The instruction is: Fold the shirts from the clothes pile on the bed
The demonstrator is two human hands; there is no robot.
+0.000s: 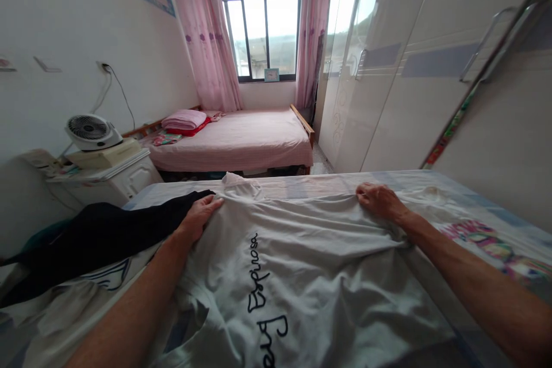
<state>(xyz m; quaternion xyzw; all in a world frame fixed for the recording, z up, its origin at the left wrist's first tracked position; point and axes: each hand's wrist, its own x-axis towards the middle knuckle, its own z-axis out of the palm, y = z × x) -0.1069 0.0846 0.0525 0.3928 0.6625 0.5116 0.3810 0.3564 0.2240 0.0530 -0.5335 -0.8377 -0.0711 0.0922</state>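
A pale grey-white T-shirt point(310, 276) with black script lettering lies sideways in front of me, its far edge drawn out between my hands. My left hand point(202, 214) pinches it at the left end of that edge, thumb along the top. At the right end, my right hand point(379, 200) is closed on the cloth in a fist-like grip. Wrinkles run across the fabric between the two hands. Beneath it is a bed with a blue-and-white checked sheet point(295, 187).
Dark clothing point(103, 236) lies left of the T-shirt, and a white garment with a colourful print point(487, 241) lies right. Beyond stands a pink-covered bed point(250, 138). A fan point(92, 129) sits on a white cabinet point(133, 175) at left; tall wardrobes point(388, 92) line the right.
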